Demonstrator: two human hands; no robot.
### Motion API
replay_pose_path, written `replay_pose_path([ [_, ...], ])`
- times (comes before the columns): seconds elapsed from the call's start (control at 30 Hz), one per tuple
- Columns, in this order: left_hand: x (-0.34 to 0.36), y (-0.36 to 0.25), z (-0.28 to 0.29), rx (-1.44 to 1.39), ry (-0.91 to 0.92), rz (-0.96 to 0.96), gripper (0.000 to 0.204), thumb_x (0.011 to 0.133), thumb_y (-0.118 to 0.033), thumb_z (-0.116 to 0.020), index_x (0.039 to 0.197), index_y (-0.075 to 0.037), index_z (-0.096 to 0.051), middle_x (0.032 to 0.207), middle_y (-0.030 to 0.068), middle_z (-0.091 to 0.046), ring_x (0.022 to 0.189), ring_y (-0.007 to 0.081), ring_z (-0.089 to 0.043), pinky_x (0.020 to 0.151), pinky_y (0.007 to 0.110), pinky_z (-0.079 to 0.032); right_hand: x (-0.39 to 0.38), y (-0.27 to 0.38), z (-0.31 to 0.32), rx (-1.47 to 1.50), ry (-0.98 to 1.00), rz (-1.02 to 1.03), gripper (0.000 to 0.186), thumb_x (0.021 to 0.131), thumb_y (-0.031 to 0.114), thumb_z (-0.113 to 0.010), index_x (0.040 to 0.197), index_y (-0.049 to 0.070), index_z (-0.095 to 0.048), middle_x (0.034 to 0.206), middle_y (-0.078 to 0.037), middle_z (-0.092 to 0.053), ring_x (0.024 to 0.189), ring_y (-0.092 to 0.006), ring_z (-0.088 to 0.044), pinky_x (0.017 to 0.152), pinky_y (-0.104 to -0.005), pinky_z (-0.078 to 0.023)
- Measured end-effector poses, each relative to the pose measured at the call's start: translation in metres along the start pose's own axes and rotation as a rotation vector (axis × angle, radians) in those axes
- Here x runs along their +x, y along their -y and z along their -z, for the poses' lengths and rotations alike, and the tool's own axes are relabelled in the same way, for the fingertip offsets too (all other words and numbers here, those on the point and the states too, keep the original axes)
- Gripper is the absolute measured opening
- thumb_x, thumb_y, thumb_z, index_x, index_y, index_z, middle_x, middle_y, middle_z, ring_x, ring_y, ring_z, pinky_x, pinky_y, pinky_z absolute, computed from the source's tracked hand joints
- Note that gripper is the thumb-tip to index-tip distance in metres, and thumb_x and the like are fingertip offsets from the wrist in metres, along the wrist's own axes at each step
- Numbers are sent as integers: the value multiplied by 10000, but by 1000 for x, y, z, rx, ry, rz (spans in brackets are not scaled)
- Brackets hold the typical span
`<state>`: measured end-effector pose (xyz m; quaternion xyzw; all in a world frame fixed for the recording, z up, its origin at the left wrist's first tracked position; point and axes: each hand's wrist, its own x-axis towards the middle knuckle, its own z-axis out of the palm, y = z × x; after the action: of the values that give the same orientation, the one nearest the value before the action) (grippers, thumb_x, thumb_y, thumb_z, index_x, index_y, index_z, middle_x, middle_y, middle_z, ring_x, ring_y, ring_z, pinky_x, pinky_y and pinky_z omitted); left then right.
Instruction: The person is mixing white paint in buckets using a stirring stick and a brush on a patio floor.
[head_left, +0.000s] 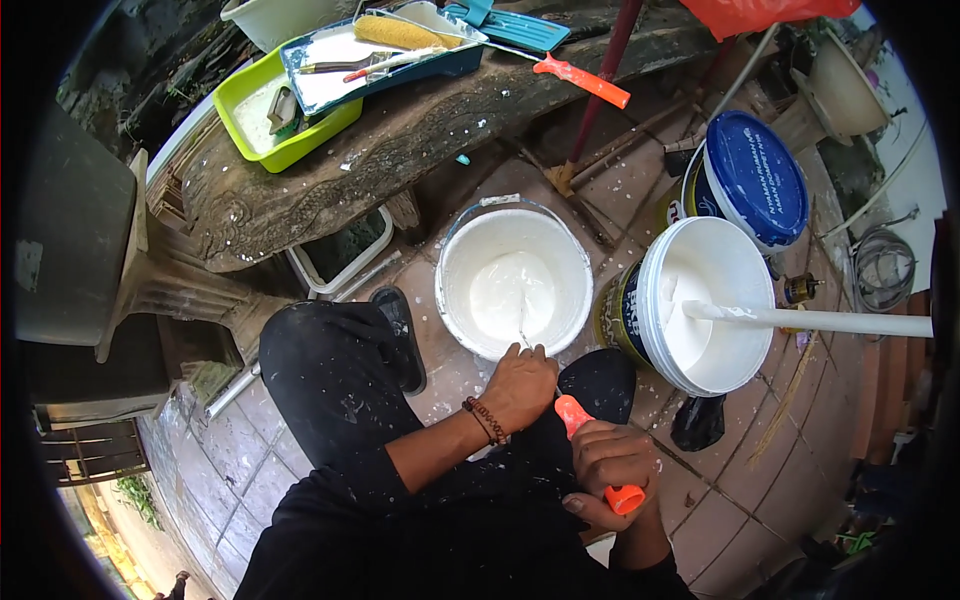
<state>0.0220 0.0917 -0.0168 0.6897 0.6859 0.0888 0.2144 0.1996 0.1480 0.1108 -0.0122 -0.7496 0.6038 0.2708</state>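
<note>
A white bucket (450, 265) with a wire bail stands in front of me, white paint (512, 290) in its bottom. My left hand (522, 385) is closed at the bucket's near rim, fingers pinched on the thin metal rod of a paint roller frame. Its orange handle (572, 414) slants down to the right, and my right hand (612, 465) is wrapped around it. The rod's far end reaches down into the bucket; whatever is on that end does not show clearly.
Right of the bucket is an open paint pail (655, 350) with a white pipe (820, 319) in it. Behind it stands a blue-lidded pail (760, 180). A wooden bench (400, 165) holds a green tray (240, 95), a blue paint tray (440, 70), brushes and a yellow roller (410, 33).
</note>
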Motion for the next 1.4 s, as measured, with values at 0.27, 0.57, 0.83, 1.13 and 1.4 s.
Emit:
replay_pose_path([
  [0.27,-2,-13,-2,-180,-61,-84,209,901,-88,-565,994,31,-709,1005,231,-729,936,357,-735,908,457,-504,5,21,-20,-57,-234,-61,305,772,93,-795,664,76,-510,626,-51,-556,543,-219,-562,607,-382,-471],
  [0.57,-9,-22,10,-137,33,-45,165,876,-85,-595,936,8,-718,969,225,-734,921,346,-732,865,490,-503,4,27,-19,-6,-173,42,332,802,155,-841,678,62,-547,596,-46,-563,508,-217,-576,555,-360,-501],
  [0.83,3,-12,-9,-89,-85,48,183,888,-107,-598,992,-12,-714,1063,201,-716,999,316,-710,923,479,-494,-1,-3,-26,-27,-320,124,325,856,159,-756,694,68,-490,571,-45,-547,475,-214,-550,559,-376,-502],
  [1.13,13,-2,-16,-24,-71,155,225,904,-119,-577,1043,-2,-711,1344,256,-658,1078,321,-692,1008,486,-481,-27,-25,-37,-97,-269,85,221,780,98,-726,712,70,-519,642,-66,-585,564,-247,-600,647,-413,-531],
  [1.4,9,0,-17,-131,-215,78,277,1023,-216,-558,1070,25,-685,1314,269,-659,1096,344,-668,983,463,-483,-20,-33,-33,-134,-334,102,173,785,5,-669,718,55,-518,677,-86,-594,585,-248,-595,646,-403,-534],
])
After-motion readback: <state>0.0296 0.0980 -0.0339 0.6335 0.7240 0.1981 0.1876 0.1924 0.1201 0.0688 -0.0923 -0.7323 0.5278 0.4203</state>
